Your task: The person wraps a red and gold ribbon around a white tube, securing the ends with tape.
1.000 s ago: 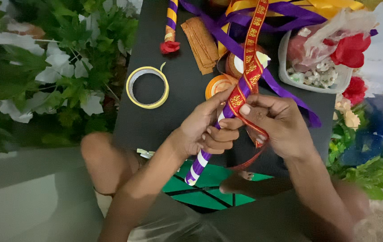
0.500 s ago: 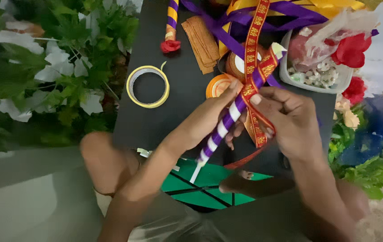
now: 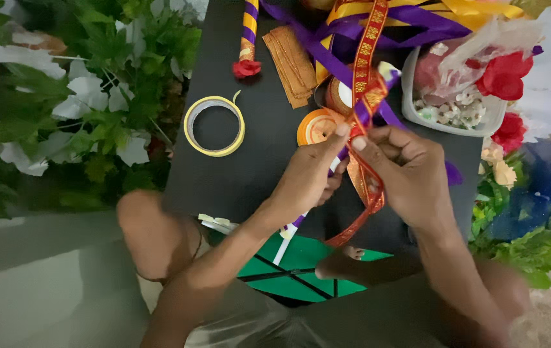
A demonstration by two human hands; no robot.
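Over a black board [image 3: 256, 174] on the person's lap, both hands have drawn closer together since 1 second ago, carrying the red-and-gold ribbon [image 3: 367, 84] farther up the purple-and-white striped stick [image 3: 301, 216]. Left hand [image 3: 308, 177] is closed around the stick; right hand [image 3: 404, 171] pinches the ribbon, its fingertips touching the left's. A yellow tape roll [image 3: 214, 125] lies to the left.
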